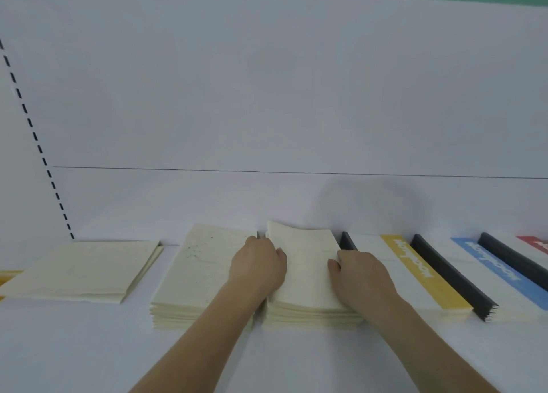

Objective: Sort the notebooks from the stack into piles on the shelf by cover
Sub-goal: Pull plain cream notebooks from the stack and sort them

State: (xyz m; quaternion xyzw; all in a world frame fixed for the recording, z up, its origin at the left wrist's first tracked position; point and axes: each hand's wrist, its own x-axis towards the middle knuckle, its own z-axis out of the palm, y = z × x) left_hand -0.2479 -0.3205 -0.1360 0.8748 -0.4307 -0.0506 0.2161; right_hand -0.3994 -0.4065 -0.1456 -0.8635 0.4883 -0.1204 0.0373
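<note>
Cream notebook [305, 271] lifts off the source stack [311, 312]: our left hand [258, 265] and right hand [358, 274] pinch its edges to read the cover.

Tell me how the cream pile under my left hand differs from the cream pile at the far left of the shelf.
The cream pile under the left hand is a thick stack; the far-left cream pile is only a few notebooks high. The first shows faint dark speckles on its top cover; the far-left one looks plain. The left hand rests at the first pile's edge; the far-left one is untouched. Both lie flat on the shelf.
</note>
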